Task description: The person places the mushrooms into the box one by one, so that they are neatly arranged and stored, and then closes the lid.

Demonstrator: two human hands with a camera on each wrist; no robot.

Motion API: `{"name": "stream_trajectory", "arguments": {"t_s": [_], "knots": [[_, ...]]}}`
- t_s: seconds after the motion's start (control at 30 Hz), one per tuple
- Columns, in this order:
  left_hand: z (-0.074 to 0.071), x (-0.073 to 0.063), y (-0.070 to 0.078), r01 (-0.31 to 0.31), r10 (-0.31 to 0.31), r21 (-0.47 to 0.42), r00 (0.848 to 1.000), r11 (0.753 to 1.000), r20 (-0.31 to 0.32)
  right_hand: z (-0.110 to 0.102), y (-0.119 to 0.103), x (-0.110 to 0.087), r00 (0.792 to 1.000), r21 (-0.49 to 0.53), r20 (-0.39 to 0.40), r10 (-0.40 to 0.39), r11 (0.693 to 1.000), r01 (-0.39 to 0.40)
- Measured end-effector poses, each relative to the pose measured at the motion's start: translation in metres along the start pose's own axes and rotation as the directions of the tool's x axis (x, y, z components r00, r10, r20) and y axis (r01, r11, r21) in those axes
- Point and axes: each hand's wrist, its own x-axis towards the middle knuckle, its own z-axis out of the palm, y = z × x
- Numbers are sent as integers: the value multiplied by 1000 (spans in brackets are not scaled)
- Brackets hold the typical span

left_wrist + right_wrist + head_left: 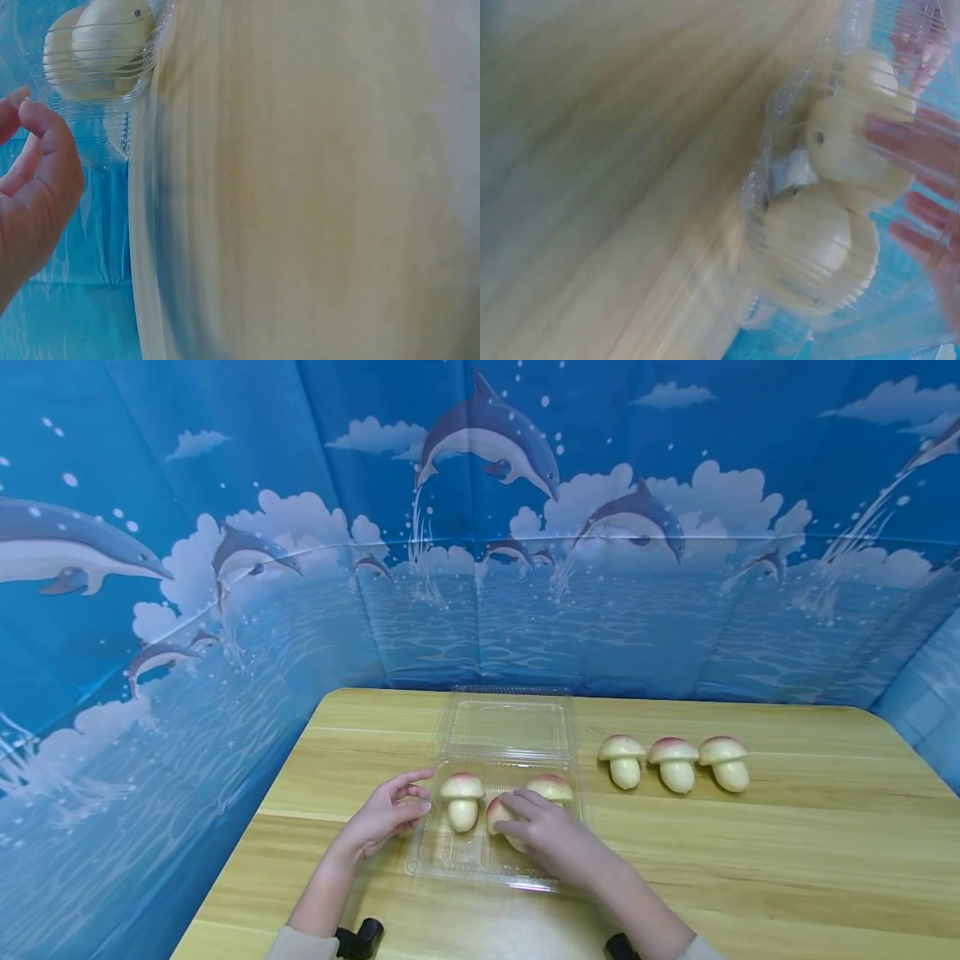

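An open clear plastic container (450, 857) lies on the table. My right hand (551, 835) reaches into its front right part and grips a toy mushroom (498, 816) with a cream body and pinkish cap; the hand covers much of it. A second mushroom (462, 802) lies in the left part, cap toward the back. Behind my right hand is a third mushroom (551, 788), its stem hidden. Just beside the container's left wall, my left hand (386, 814) has loosely bent fingers and holds nothing. In the right wrist view, fingers touch a mushroom (847, 142) seen through the clear wall.
The container's lid (510, 727) is folded back toward the rear. To the right, three more mushrooms (673, 764) lie in a row on the wooden table (750, 860). A blue dolphin-print curtain (525, 610) hangs behind the table's back edge.
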Motion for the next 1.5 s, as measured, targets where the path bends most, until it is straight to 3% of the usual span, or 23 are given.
{"name": "stream_trajectory", "arguments": {"t_s": [0.47, 0.77, 1.5], "knots": [[0, 0, -2, -2, 2, 5, 1000, 1000, -4, 11, -2, 2, 992, -94, -1, 126, 988, -126], [-1, 0, -3, -6, 6, 1, 1000, 1000, -5, 15, 1, 6, 989, -103, -67, 129, 985, -136], [-2, 2, -5, -24, 24, 7, 1000, 1000, 11, 22, 7, 8, 987, -108, -62, 149, 982, -155]]}}
